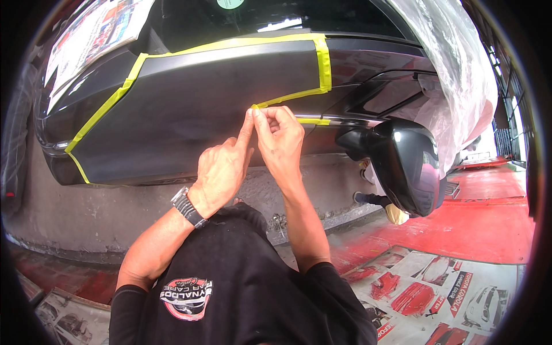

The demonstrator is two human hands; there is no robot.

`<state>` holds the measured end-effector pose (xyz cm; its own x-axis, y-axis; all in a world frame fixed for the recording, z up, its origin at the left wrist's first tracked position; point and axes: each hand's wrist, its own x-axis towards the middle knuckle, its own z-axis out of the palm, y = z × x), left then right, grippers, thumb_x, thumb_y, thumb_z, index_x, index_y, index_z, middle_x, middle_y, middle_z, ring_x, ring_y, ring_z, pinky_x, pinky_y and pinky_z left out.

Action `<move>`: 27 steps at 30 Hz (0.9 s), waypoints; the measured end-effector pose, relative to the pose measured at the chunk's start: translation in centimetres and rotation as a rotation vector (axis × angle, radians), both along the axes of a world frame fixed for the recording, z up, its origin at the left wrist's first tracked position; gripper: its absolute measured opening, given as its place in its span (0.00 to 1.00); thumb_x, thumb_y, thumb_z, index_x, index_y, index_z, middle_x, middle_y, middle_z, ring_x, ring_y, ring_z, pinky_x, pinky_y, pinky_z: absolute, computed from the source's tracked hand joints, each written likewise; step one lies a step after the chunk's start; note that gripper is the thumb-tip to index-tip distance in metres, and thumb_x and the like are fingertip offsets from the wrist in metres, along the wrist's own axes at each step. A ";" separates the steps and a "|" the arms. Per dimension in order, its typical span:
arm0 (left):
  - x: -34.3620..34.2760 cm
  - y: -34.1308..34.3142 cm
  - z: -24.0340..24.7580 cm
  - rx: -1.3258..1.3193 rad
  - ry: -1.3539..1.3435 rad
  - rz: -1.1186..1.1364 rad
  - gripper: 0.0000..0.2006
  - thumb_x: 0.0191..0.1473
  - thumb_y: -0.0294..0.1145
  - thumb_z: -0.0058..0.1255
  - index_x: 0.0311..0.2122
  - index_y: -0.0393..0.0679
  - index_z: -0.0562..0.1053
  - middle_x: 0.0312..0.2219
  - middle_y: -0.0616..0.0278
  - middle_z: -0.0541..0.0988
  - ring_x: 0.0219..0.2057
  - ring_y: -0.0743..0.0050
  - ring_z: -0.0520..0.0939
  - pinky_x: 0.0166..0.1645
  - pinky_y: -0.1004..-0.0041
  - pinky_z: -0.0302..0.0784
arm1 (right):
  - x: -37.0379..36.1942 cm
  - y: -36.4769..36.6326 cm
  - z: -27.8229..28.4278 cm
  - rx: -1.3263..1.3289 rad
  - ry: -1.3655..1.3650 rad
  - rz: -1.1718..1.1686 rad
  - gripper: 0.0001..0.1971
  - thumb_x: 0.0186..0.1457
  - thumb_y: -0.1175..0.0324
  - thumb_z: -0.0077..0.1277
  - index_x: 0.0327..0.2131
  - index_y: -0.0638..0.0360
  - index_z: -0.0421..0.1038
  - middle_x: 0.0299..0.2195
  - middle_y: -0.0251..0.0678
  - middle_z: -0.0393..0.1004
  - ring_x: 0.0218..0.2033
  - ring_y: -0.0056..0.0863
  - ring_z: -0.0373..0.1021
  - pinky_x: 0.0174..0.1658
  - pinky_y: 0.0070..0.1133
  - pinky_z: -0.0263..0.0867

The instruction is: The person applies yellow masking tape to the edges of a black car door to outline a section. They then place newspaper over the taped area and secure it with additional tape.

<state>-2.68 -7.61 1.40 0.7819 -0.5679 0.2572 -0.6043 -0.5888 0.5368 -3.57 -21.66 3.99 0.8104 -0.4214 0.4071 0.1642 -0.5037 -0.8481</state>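
Observation:
A strip of yellow masking tape [290,96] runs along the lower right of a matte dark car panel [195,92], ending at my fingertips. My right hand [280,135] is closed, its thumb and index finger pinching the end of that strip. Beside it, my left hand [221,169] touches the same spot with a stretched-out index finger; its other fingers are partly hidden. More yellow tape [236,42] borders the panel along its top, right and slanted left sides. A short yellow piece [313,121] lies on the trim to the right of my right hand.
A black side mirror [402,164] juts out at the right, under clear plastic sheeting [454,63]. Newspaper [95,43] covers part of the car at upper left. Another person's leg [374,199] shows behind the mirror. Printed banners [437,293] lie on the red floor [460,233].

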 end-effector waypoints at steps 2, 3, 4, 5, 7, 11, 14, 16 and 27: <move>-0.1 -0.1 0.2 0.025 -0.013 0.008 0.40 0.60 0.31 0.55 0.74 0.42 0.51 0.23 0.52 0.79 0.21 0.53 0.82 0.27 0.57 0.79 | 0.4 0.1 -0.8 0.086 -0.016 -0.027 0.08 0.59 0.75 0.61 0.29 0.70 0.74 0.26 0.37 0.73 0.22 0.20 0.70 0.28 0.21 0.67; -0.1 -0.2 0.2 0.040 -0.020 0.011 0.41 0.60 0.31 0.55 0.74 0.42 0.50 0.23 0.52 0.79 0.21 0.53 0.82 0.27 0.58 0.79 | 0.5 0.1 -1.1 0.128 -0.025 -0.041 0.09 0.59 0.74 0.61 0.28 0.69 0.74 0.25 0.36 0.73 0.22 0.19 0.69 0.27 0.21 0.66; -0.2 -0.3 0.1 0.056 -0.026 0.018 0.41 0.59 0.30 0.55 0.74 0.41 0.50 0.23 0.53 0.79 0.21 0.54 0.82 0.27 0.58 0.79 | 0.6 0.2 -1.3 0.129 -0.028 -0.050 0.09 0.59 0.74 0.61 0.28 0.69 0.74 0.24 0.36 0.72 0.22 0.18 0.68 0.27 0.21 0.66; -0.2 -0.4 0.1 0.072 -0.032 0.024 0.41 0.58 0.29 0.54 0.74 0.41 0.50 0.23 0.53 0.79 0.21 0.54 0.83 0.27 0.58 0.79 | 0.7 0.3 -1.4 0.129 -0.031 -0.060 0.09 0.59 0.74 0.61 0.28 0.69 0.73 0.24 0.35 0.72 0.21 0.18 0.68 0.26 0.21 0.65; -0.4 -0.7 0.2 0.087 -0.036 0.026 0.42 0.56 0.27 0.53 0.74 0.39 0.49 0.23 0.53 0.79 0.21 0.55 0.83 0.27 0.59 0.80 | 0.7 0.3 -1.6 0.126 -0.046 -0.068 0.10 0.59 0.75 0.62 0.27 0.69 0.73 0.24 0.35 0.72 0.21 0.17 0.67 0.26 0.21 0.64; -0.7 -1.1 -0.1 0.095 -0.065 0.033 0.45 0.52 0.24 0.52 0.74 0.34 0.48 0.23 0.53 0.80 0.21 0.57 0.84 0.26 0.62 0.80 | 0.7 0.1 -1.5 0.111 -0.070 -0.036 0.09 0.59 0.75 0.61 0.27 0.69 0.73 0.24 0.35 0.72 0.21 0.17 0.67 0.26 0.21 0.64; -0.8 -1.3 0.0 0.121 -0.081 0.040 0.45 0.51 0.23 0.53 0.74 0.33 0.48 0.22 0.53 0.79 0.20 0.58 0.84 0.25 0.63 0.79 | 0.5 0.0 -0.9 0.108 -0.045 -0.013 0.09 0.59 0.75 0.61 0.28 0.70 0.74 0.25 0.36 0.73 0.22 0.18 0.68 0.26 0.21 0.64; -0.8 -1.3 0.0 0.137 -0.078 0.037 0.45 0.53 0.24 0.54 0.74 0.33 0.47 0.23 0.53 0.79 0.21 0.58 0.84 0.25 0.62 0.79 | 0.4 -0.1 -0.5 0.105 -0.032 -0.005 0.08 0.59 0.75 0.60 0.29 0.70 0.74 0.25 0.37 0.74 0.22 0.19 0.69 0.26 0.22 0.65; 0.7 0.8 1.0 -0.255 -0.017 0.102 0.06 0.62 0.28 0.56 0.41 0.39 0.78 0.30 0.49 0.83 0.27 0.50 0.83 0.33 0.61 0.77 | 0.5 -0.8 0.0 0.023 0.025 0.002 0.08 0.60 0.74 0.57 0.31 0.71 0.76 0.26 0.43 0.75 0.22 0.29 0.72 0.29 0.26 0.68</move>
